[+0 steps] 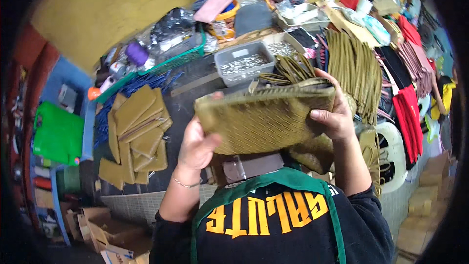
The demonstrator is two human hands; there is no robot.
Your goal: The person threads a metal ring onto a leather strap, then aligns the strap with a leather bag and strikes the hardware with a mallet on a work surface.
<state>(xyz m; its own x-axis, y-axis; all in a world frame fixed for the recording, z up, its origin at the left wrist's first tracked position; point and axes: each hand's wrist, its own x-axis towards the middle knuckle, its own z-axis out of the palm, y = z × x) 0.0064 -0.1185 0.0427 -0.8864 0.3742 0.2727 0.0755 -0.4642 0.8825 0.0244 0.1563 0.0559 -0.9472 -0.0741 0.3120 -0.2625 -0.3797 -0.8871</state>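
An olive-green zip pouch (264, 124) with a woven-pattern front hangs level before my chest, its zipper along the top edge. My left hand (196, 143) is closed on its left end, thumb on the front and slightly blurred. At the other end, my right hand (338, 112) grips the pouch with the thumb pressed on the front and fingers behind. Below the pouch, partly covered, lie a grey-brown flat piece (251, 166) and another olive piece (315, 152).
Flat olive pouches (139, 127) are piled on the dark table at left. Behind my hands stands a grey bin (243, 61) of small metal parts. Long olive straps (354, 68) and red pieces (408, 122) lie to the right, beside a white plastic stool (391, 151).
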